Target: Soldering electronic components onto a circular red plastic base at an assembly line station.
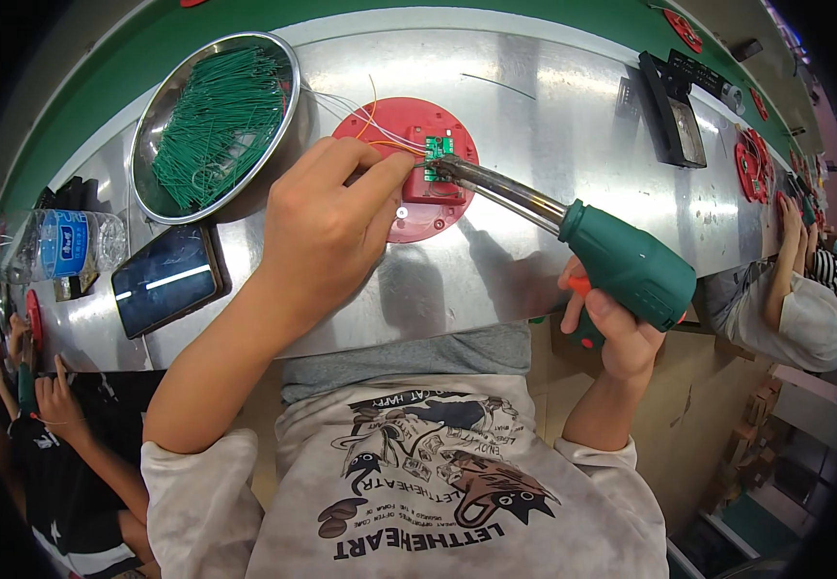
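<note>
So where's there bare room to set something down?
The widest bare patch of metal bench lies between the red disc and the black stand to its right, with one thin wire across its far part. Another lies between disc and near edge. It's crowded left, with steel bowl, smartphone and bottle, and at the disc, under left hand and soldering gun.

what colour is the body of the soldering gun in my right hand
The soldering gun's body is dark green, best seen in the head view.
</note>
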Demonstrator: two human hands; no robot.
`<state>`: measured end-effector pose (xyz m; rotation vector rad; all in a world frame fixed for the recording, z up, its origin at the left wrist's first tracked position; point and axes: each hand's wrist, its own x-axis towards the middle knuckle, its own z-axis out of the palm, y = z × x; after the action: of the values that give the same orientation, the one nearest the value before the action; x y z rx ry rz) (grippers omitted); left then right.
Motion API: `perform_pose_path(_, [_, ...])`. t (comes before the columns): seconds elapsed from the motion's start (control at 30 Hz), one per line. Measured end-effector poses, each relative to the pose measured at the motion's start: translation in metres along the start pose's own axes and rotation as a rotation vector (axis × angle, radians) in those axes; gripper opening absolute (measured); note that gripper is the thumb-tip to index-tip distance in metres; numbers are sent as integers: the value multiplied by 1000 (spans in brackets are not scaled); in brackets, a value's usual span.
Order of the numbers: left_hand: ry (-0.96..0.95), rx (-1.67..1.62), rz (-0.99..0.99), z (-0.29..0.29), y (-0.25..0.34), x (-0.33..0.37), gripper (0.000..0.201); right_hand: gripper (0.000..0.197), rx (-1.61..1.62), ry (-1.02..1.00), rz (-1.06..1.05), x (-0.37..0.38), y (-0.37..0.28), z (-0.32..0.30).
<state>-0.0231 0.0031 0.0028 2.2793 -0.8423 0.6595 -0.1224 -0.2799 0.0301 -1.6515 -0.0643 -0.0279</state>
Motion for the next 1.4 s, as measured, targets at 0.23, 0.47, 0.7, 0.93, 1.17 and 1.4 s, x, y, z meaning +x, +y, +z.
perform_pose_path(0.23, [20, -6, 3, 2, -1, -4, 23, 52, 39, -23, 64, 3, -4, -5])
perform_pose_path(0.47, [11, 11, 6, 0, 2, -2, 24, 57, 77, 81, -211, 9, 4, -15])
perform_pose_path(0.7, [4, 10, 23, 2, -1, -1, 26, 46, 350, 192, -227, 25, 11, -9])
perform_pose_path(0.93, [17, 42, 45, -5, -3, 0, 23, 41, 486, 252, -71, 35, 32, -6])
perform_pose_path(1.17, [115, 58, 87, 13, 4, -2, 16, 43, 530, 271, 5, 19, 64, -52])
perform_pose_path(1.4, [172, 194, 143, 15, 7, -4, 12, 37, 361, 378, -88, 34, 48, -24])
